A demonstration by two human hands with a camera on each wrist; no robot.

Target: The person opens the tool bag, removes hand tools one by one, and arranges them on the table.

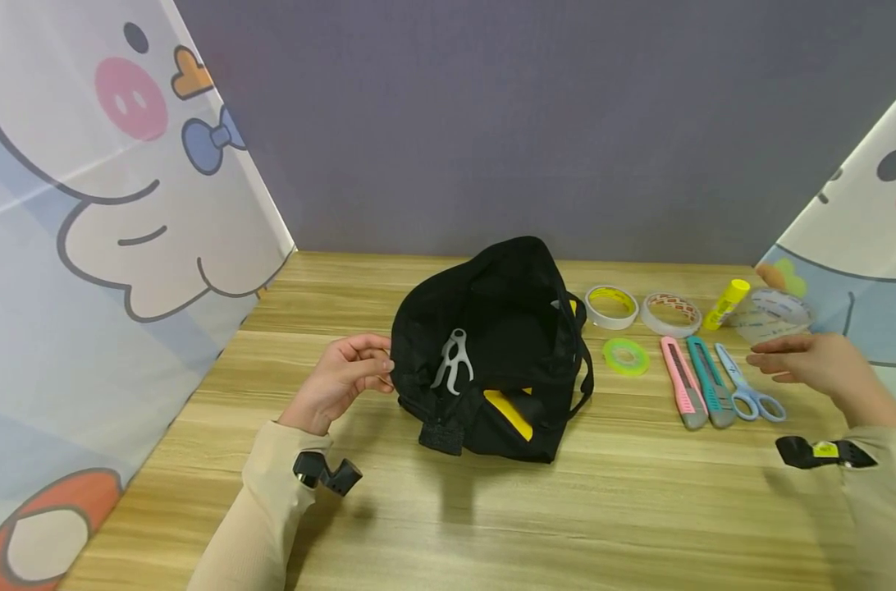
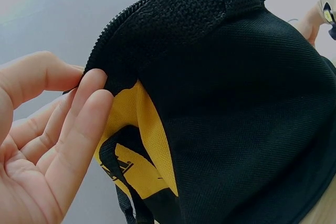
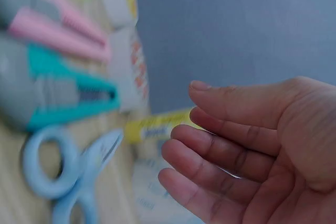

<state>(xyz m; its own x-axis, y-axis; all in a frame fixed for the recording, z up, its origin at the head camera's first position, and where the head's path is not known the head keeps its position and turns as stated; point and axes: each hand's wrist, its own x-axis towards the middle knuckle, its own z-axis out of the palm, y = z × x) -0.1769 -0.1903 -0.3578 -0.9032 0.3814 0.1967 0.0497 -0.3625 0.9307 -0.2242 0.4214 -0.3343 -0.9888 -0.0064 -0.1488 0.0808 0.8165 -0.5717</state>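
Note:
A black bag [image 1: 522, 328] with yellow patches stands with its mouth open in the middle of the table. My left hand [image 1: 348, 373] pinches the zippered rim at its left side; in the left wrist view the thumb and fingers meet on the zipper edge [image 2: 97, 51]. A pale grey tool with a small ring and curved legs [image 1: 455, 359] lies inside the bag's opening. At the far right my right hand [image 1: 817, 361] hovers with relaxed fingers and holds nothing. Nearest to it are light blue scissors [image 1: 747, 394] and a clear-wrapped tape roll [image 1: 780, 308].
Right of the bag lie a green tape roll [image 1: 626, 357], two white-edged tape rolls [image 1: 612, 320], a yellow glue stick [image 1: 726, 304], a pink cutter [image 1: 683, 382] and a teal cutter [image 1: 710, 382]. A grey panel [image 1: 492, 123] rises behind the wooden table [image 1: 603, 517].

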